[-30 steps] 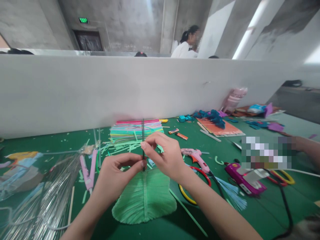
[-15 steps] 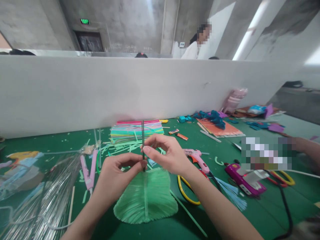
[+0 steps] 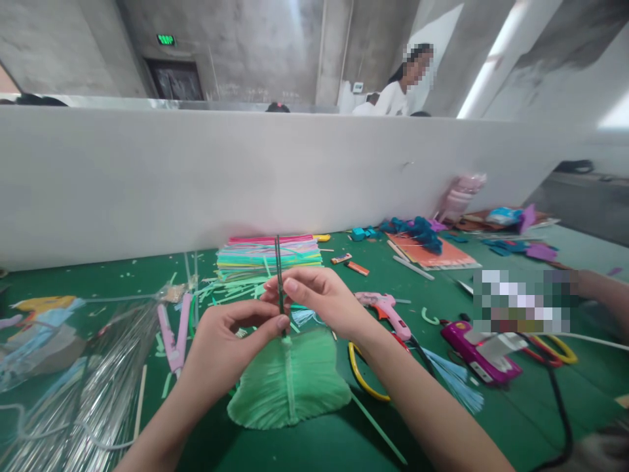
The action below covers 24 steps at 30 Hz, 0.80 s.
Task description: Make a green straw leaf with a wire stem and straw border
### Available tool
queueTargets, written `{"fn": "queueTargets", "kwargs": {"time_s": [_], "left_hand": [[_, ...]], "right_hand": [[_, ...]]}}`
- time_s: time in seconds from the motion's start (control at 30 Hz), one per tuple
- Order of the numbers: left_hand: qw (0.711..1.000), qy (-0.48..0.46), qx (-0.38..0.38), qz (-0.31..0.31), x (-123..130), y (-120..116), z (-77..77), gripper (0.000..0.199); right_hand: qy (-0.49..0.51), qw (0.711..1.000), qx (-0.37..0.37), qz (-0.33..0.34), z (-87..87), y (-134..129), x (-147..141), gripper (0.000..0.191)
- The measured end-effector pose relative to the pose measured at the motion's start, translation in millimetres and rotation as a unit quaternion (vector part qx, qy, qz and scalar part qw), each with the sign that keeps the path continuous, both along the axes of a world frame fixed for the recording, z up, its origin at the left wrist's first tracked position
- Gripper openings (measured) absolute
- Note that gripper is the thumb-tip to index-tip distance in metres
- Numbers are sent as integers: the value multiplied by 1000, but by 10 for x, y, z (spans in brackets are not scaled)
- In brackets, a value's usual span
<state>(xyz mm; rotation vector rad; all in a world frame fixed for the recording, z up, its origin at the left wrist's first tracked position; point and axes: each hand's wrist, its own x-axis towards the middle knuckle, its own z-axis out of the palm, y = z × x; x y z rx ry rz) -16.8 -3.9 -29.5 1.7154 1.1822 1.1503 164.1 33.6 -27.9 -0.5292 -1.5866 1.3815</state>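
Between my hands two thin dark stems [image 3: 279,262] stand upright, side by side. My left hand [image 3: 240,334] pinches their lower part just above a green fan-shaped fuzzy piece [image 3: 289,387], which hangs over the table with a pale rib down its middle. My right hand [image 3: 319,295] has thumb and fingers closed round the stems a little higher up. The tips of its fingers are partly hidden behind the stems.
Coloured pipe cleaners [image 3: 268,255] lie behind my hands. A pink glue gun [image 3: 390,314], yellow-handled scissors [image 3: 361,373] and a purple power strip [image 3: 481,354] are on the right. Left are a pink straightener [image 3: 174,334] and silvery strands [image 3: 98,393]. Another person's arm [image 3: 599,288] reaches in.
The green piece has tilted and shifted slightly right, its lower edge a bit higher. The stem tops have moved slightly left. My right hand's fingers have shifted round the stems. A background person moved right.
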Motion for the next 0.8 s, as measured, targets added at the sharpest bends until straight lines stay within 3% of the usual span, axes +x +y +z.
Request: {"fn": "queueTargets", "kwargs": {"time_s": [0.23,0.5,0.67,0.8], "left_hand": [[999,30,8,-15,16,-53,38,14],[999,39,4,-17,5,-36,41,15],[1000,19,-14,9,-7,-10,24,14],[1000,5,-6,-2,6,-14,23,12]], "right_hand": [[53,998,-15,33,-37,-13,-33,23],[37,999,10,-18,-3,-77,-84,29],[26,999,3,21,-12,-24,-52,42],[-6,1000,20,-17,19,-64,-38,28]]}}
